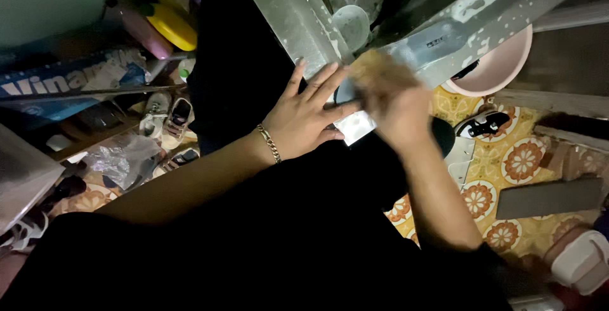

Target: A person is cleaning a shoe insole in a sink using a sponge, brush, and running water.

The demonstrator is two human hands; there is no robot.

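Head view, looking down over a dark lap: left hand [304,117] is lying flat with fingers spread wide, pressing down on a pale flat piece [355,126] at the near corner of a metal sink edge [298,16], gripping nothing. A gold chain bracelet [269,143] is sitting at that wrist. Right hand [396,105] is blurring with motion just right of the left one, seemingly closed around a tan scrubbing pad [374,70], though the blur is keeping the grip from being certain. Pad is touching the wet metal surface where the sink edge meets a spattered metal ledge [482,13] running far right. Judging by look, the pad is light, soft and compressible, likely slick with water, best taken across its bulk with the whole palm; the pale flat piece looks thin and stiff, best pinned flat from above. A pink basin [501,70] is sitting far right beneath the ledge. Small shoes [168,117] and a crumpled plastic bag [120,159] are lying at left. A yellow floor covering with orange flower patterns [520,159] is showing at right, with a dark grey flat slab [549,198] resting on it.
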